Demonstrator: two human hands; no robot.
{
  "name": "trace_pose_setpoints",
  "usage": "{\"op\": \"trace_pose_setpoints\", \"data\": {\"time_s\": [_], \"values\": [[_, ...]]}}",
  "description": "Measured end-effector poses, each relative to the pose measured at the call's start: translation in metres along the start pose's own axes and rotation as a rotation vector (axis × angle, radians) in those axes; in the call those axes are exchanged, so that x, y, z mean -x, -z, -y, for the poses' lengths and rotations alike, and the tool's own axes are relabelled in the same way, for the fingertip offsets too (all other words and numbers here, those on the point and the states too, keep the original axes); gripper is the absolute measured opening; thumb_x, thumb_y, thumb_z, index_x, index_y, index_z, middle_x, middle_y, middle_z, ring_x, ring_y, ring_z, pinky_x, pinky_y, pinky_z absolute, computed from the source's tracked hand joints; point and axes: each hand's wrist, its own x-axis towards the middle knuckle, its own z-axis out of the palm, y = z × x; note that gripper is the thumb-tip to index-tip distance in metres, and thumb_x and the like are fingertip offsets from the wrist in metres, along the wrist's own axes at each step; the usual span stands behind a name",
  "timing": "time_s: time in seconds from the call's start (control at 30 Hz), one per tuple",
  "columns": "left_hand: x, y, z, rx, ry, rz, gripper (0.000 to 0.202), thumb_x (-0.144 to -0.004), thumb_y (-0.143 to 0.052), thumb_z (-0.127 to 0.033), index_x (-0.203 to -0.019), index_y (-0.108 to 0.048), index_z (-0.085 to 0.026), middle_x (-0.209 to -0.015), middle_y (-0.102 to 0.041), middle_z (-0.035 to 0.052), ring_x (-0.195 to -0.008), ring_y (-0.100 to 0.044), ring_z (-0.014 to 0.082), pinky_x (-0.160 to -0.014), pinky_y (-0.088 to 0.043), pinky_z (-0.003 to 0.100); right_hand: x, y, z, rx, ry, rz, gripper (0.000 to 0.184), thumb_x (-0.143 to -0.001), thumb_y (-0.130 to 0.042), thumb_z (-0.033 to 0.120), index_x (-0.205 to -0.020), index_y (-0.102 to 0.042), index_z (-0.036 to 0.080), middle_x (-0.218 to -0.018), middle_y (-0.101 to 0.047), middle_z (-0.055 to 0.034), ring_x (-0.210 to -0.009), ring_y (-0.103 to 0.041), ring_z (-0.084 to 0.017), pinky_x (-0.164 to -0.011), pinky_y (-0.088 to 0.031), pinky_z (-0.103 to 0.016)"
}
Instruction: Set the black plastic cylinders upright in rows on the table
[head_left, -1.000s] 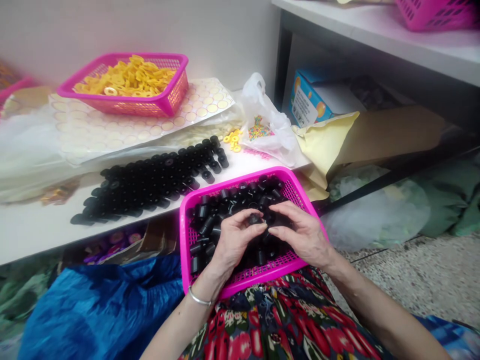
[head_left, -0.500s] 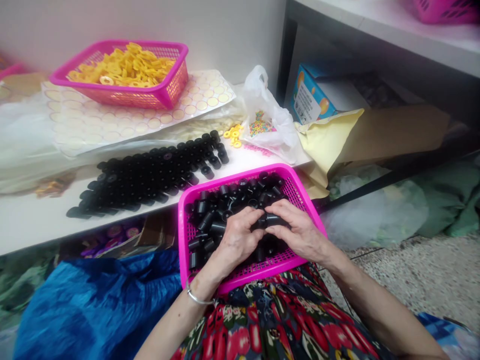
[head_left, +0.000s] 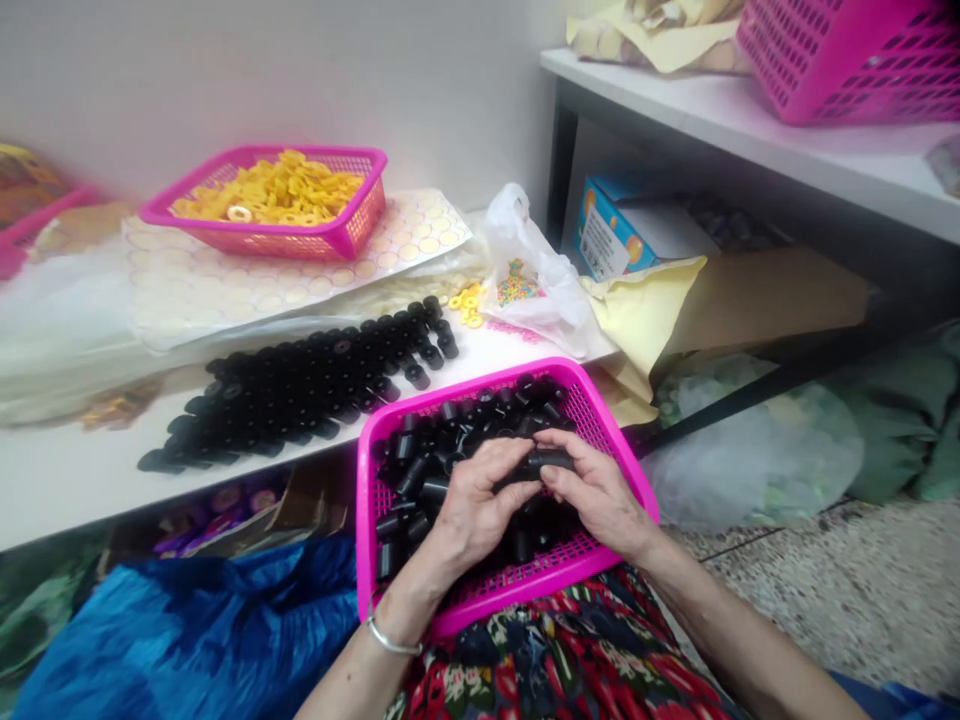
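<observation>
A pink basket [head_left: 367, 500] rests on my lap, filled with several short black plastic cylinders [head_left: 420, 470]. Over it, my left hand [head_left: 476, 505] and my right hand [head_left: 596, 490] meet, fingers curled. Together they pinch a short row of black cylinders [head_left: 547, 461] held end to end between them. A silver bangle [head_left: 386, 640] circles my left wrist.
On the white shelf [head_left: 67, 470] to the left lie rows of black cylinders [head_left: 300, 385], a sheet of round stickers [head_left: 225, 280] and a pink basket of yellow rings [head_left: 270, 200]. A white bag with coloured bits [head_left: 532, 270], a blue box [head_left: 615, 235] and yellow paper [head_left: 652, 300] sit behind.
My hands stay joined over the basket; the black piece between them has become a longer row held sideways. The view has tilted up a little.
</observation>
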Motion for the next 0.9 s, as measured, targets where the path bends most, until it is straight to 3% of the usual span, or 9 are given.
{"op": "trace_pose_setpoints", "data": {"time_s": [0.1, 0.23, 0.33, 0.43, 0.5, 0.6, 0.73, 0.9], "values": [[0.006, -0.008, -0.003, -0.079, -0.118, 0.024, 0.043, -0.084, -0.059, -0.02, -0.127, -0.057, -0.024, -0.122, -0.062, 0.0102, -0.114, -0.055, 0.0237, -0.099, -0.042, 0.037, 0.006, -0.01, -0.012, -0.167, -0.057, 0.004, 0.051, -0.089, -0.047, 0.052, -0.133, -0.041, 0.029, -0.127, -0.052, -0.0093, -0.098, -0.058, -0.02, -0.074, -0.05, -0.031], [0.009, -0.005, -0.005, -0.146, -0.13, 0.005, 0.035, -0.081, -0.064, -0.023, -0.116, -0.065, -0.025, -0.106, -0.068, 0.0091, -0.099, -0.06, 0.0229, -0.089, -0.046, 0.035, 0.009, -0.016, -0.018, -0.306, -0.091, 0.084, 0.068, -0.085, -0.042, 0.065, -0.141, -0.028, 0.03, -0.136, -0.044, -0.0123, -0.09, -0.06, -0.019, -0.074, -0.051, -0.033], [0.0, 0.021, -0.006, -0.205, -0.065, -0.174, 0.026, -0.073, -0.071, -0.025, -0.099, -0.071, -0.025, -0.096, -0.069, 0.0059, -0.089, -0.061, 0.0214, -0.084, -0.046, 0.033, 0.003, -0.004, -0.01, -0.242, -0.089, 0.085, 0.066, -0.084, -0.049, 0.06, -0.139, -0.03, 0.029, -0.133, -0.046, -0.0104, -0.094, -0.058, -0.018, -0.078, -0.05, -0.033], [-0.029, 0.059, -0.001, -0.324, 0.034, -0.423, 0.028, -0.068, -0.073, -0.026, -0.097, -0.07, -0.024, -0.092, -0.067, 0.0043, -0.082, -0.058, 0.0198, -0.077, -0.044, 0.031, -0.005, 0.016, -0.004, -0.113, -0.112, -0.093, 0.051, -0.081, -0.06, 0.052, -0.122, -0.049, 0.024, -0.115, -0.056, -0.0076, -0.09, -0.055, -0.017, -0.077, -0.046, -0.031], [-0.059, 0.083, 0.004, -0.452, 0.049, -0.448, 0.029, -0.068, -0.071, -0.026, -0.097, -0.069, -0.023, -0.09, -0.065, 0.0048, -0.08, -0.056, 0.0202, -0.076, -0.043, 0.032, -0.008, 0.026, -0.004, -0.063, -0.137, -0.188, 0.038, -0.079, -0.063, 0.048, -0.105, -0.058, 0.02, -0.095, -0.06, -0.0046, -0.08, -0.054, -0.016, -0.073, -0.044, -0.031], [-0.112, 0.103, 0.011, -0.741, -0.009, -0.301, 0.025, -0.071, -0.066, -0.027, -0.094, -0.069, -0.02, -0.089, -0.064, 0.0086, -0.09, -0.053, 0.0255, -0.078, -0.039, 0.035, -0.01, 0.029, -0.006, -0.035, -0.139, -0.173, 0.029, -0.078, -0.064, 0.044, -0.093, -0.061, 0.019, -0.079, -0.058, -0.0012, -0.071, -0.051, -0.015, -0.067, -0.04, -0.03], [-0.17, 0.098, 0.027, -1.144, -0.048, 0.041, 0.011, -0.072, -0.059, -0.022, -0.079, -0.066, -0.017, -0.087, -0.06, 0.0118, -0.099, -0.047, 0.03, -0.082, -0.033, 0.041, -0.008, 0.025, 0.0, 0.032, -0.103, -0.084, 0.02, -0.078, -0.063, 0.037, -0.087, -0.062, 0.019, -0.077, -0.058, 0.0003, -0.068, -0.051, -0.014, -0.065, -0.039, -0.029], [-0.192, 0.09, 0.055, -1.198, -0.008, 0.152, 0.011, -0.065, -0.058, -0.013, -0.075, -0.064, -0.014, -0.086, -0.06, 0.0144, -0.105, -0.042, 0.0334, -0.09, -0.025, 0.051, -0.007, 0.033, 0.004, 0.137, -0.102, -0.047, 0.015, -0.079, -0.061, 0.033, -0.084, -0.061, 0.019, -0.075, -0.057, 0.0015, -0.066, -0.05, -0.013, -0.064, -0.039, -0.028]]}}
